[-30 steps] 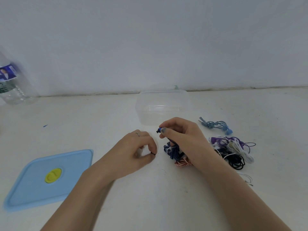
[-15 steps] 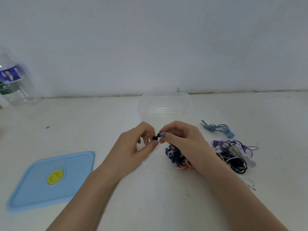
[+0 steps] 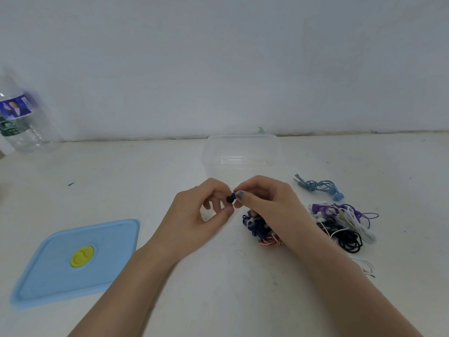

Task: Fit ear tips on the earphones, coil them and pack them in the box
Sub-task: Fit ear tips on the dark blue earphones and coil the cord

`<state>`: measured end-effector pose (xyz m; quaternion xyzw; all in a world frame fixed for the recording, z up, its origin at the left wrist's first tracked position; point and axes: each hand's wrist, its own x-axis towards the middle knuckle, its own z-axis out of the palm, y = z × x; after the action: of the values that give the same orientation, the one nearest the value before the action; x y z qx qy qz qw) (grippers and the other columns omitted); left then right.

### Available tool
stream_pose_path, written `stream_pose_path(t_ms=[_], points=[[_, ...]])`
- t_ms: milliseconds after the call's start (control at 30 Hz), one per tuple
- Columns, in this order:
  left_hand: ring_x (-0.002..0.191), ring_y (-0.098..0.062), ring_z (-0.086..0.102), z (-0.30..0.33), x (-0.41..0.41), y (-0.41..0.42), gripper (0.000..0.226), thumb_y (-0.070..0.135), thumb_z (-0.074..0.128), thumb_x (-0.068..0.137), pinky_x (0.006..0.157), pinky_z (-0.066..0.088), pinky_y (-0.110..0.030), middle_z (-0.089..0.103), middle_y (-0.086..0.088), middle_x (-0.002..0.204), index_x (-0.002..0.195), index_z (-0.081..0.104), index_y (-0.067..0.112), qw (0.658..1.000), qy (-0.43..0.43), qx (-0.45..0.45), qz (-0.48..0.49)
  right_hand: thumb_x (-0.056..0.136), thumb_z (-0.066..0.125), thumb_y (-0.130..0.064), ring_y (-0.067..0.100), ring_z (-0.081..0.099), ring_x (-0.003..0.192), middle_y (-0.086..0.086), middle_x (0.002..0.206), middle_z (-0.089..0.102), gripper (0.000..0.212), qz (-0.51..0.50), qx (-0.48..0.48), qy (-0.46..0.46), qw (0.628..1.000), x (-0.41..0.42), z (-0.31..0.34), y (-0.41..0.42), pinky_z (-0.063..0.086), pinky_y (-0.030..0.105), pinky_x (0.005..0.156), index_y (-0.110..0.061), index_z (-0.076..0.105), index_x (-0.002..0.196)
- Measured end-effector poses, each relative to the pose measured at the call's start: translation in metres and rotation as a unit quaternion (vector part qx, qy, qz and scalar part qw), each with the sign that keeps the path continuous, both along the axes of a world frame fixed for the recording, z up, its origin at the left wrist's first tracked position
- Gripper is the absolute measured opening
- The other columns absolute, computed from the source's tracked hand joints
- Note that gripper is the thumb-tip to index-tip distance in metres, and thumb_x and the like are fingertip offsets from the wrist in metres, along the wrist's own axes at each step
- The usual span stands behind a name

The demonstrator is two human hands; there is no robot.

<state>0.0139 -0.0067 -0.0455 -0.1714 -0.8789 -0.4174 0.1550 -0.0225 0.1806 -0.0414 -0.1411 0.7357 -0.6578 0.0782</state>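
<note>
At the centre of the frame our left hand pinches a small black ear tip between thumb and fingers, and it touches the blue earbud that our right hand pinches between thumb and forefinger. We judge that we are in the middle of pushing the tip onto the bud; whether it is seated yet we cannot tell.

Just under the right hand, the dark blue cable of this earphone lies in a loose heap on the surface, with a red-and-white cable touching it. To the right of centre sits a tangled pile of earphones, purple, white and black, and above it a light blue set that looks tied into a bundle. Coiling seems mostly undone.

The clear box, above the hands, appears to hold nothing, so packing has not begun. Its blue lid with a yellow centre lies at lower left, well apart from the box.

At the far left edge stands a plastic bottle. Its label shows a figure on blue, but the writing is too blurred to read. We see no brand anywhere else.
</note>
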Motion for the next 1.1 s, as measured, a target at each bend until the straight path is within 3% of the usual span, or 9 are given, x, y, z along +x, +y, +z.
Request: stream_pose_path(t_ms=[167,333,400,467,533,633,867,967,1100], points=[[0.083,-0.006,0.06,0.002,0.001,0.0,0.023,0.002,0.07,0.092,0.068,0.041,-0.007,0.07,0.019,0.087,0.098,0.068,0.024,1.0,-0.014,0.015,0.021,0.093,0.066,-0.013,0.005,0.054,0.058,0.004,0.077,0.075,0.009,0.001,-0.006,-0.02,1.0,0.0,0.002,0.002,0.045,0.02,0.061,-0.013,0.075,0.089],[0.09,-0.009,0.069,0.004,0.001,0.001,0.026,0.0,0.07,0.092,0.075,0.047,-0.01,0.073,0.018,0.09,0.101,0.074,0.023,0.999,-0.013,0.037,0.022,0.092,0.068,-0.015,0.012,0.056,0.064,0.005,0.077,0.076,0.005,0.005,-0.02,-0.03,0.999,0.0,0.003,0.002,0.048,0.025,0.065,-0.012,0.072,0.095],[0.083,-0.004,0.07,0.006,0.002,0.002,0.023,0.0,0.069,0.092,0.059,0.048,-0.012,0.074,0.015,0.09,0.1,0.076,0.021,0.996,-0.042,0.076,0.025,0.092,0.069,-0.016,0.017,0.056,0.069,0.007,0.079,0.077,0.008,0.004,-0.024,-0.029,0.999,0.0,0.003,0.002,0.049,0.028,0.066,-0.009,0.068,0.096],[0.065,0.003,0.067,0.007,0.003,0.003,0.02,-0.001,0.069,0.093,0.051,0.043,-0.006,0.075,0.011,0.088,0.099,0.076,0.016,0.989,-0.078,0.124,0.024,0.091,0.07,-0.015,0.021,0.056,0.07,0.008,0.08,0.077,0.009,0.007,-0.03,-0.027,0.999,0.0,0.002,0.002,0.047,0.032,0.068,-0.006,0.067,0.093],[0.056,0.003,0.064,0.008,0.003,0.004,0.017,-0.003,0.069,0.092,0.052,0.04,-0.001,0.077,0.005,0.088,0.098,0.076,0.012,0.985,-0.087,0.147,0.02,0.091,0.07,-0.014,0.018,0.057,0.069,0.009,0.08,0.077,0.01,0.012,-0.033,-0.029,0.999,0.0,0.003,0.003,0.046,0.033,0.069,-0.005,0.068,0.09],[0.061,0.0,0.068,0.011,0.005,0.006,0.016,-0.006,0.068,0.092,0.051,0.041,-0.001,0.078,-0.005,0.09,0.097,0.075,0.007,0.98,-0.096,0.174,0.005,0.09,0.07,-0.014,0.015,0.061,0.071,0.01,0.081,0.077,0.011,0.019,-0.042,-0.036,0.998,0.0,0.003,0.003,0.046,0.033,0.071,-0.004,0.068,0.088],[0.049,-0.001,0.063,0.016,0.005,0.004,0.012,-0.01,0.06,0.094,0.041,0.04,-0.006,0.074,-0.023,0.093,0.101,0.069,-0.005,0.954,-0.162,0.248,-0.034,0.09,0.07,-0.008,0.008,0.065,0.066,0.012,0.081,0.076,0.01,0.04,-0.066,-0.038,0.996,0.002,0.005,0.004,0.046,0.015,0.062,0.001,0.066,0.088],[0.047,-0.002,0.063,0.018,0.007,0.005,0.011,-0.014,0.057,0.093,0.043,0.041,-0.003,0.072,-0.028,0.09,0.101,0.066,-0.012,0.946,-0.175,0.271,-0.04,0.09,0.07,-0.01,0.014,0.063,0.071,0.012,0.082,0.077,0.011,0.045,-0.061,-0.039,0.996,0.003,0.006,0.004,0.046,0.021,0.065,0.001,0.067,0.088],[0.045,-0.005,0.061,0.02,0.007,0.004,0.011,-0.012,0.057,0.094,0.039,0.04,-0.009,0.072,-0.026,0.089,0.098,0.066,-0.006,0.937,-0.201,0.279,-0.051,0.089,0.07,-0.009,0.019,0.06,0.073,0.013,0.081,0.076,0.01,0.044,-0.066,-0.05,0.996,0.004,0.008,0.003,0.044,0.03,0.068,0.001,0.067,0.088]])
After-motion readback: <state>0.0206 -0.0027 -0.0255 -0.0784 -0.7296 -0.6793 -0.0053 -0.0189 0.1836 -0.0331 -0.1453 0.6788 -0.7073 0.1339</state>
